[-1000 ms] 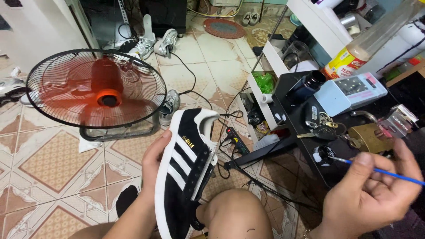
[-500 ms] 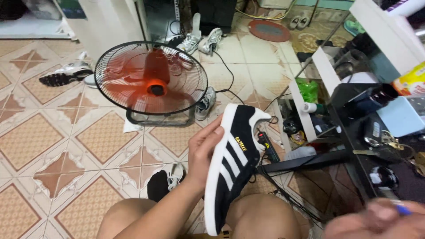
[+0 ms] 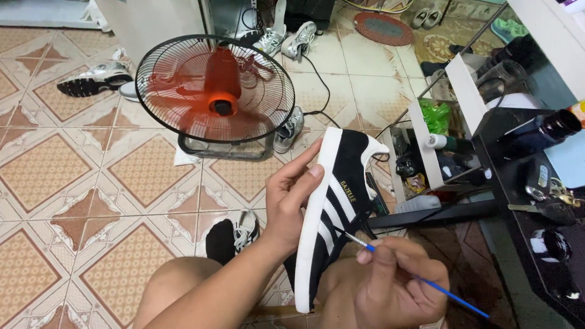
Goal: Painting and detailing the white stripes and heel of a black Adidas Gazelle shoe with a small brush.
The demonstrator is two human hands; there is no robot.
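Brush now at shoe; a second ago right hand was off to the side, brush clear of it. Tip touches black side panel just below white stripes. Right hand pinches blue handle, fingers closed round it. Left hand grips shoe by white sole edge, toe tilted up toward fan. Shoe sits above bare knee, nearer viewer than fan. Judgement: paint touch-up on panel now under way.
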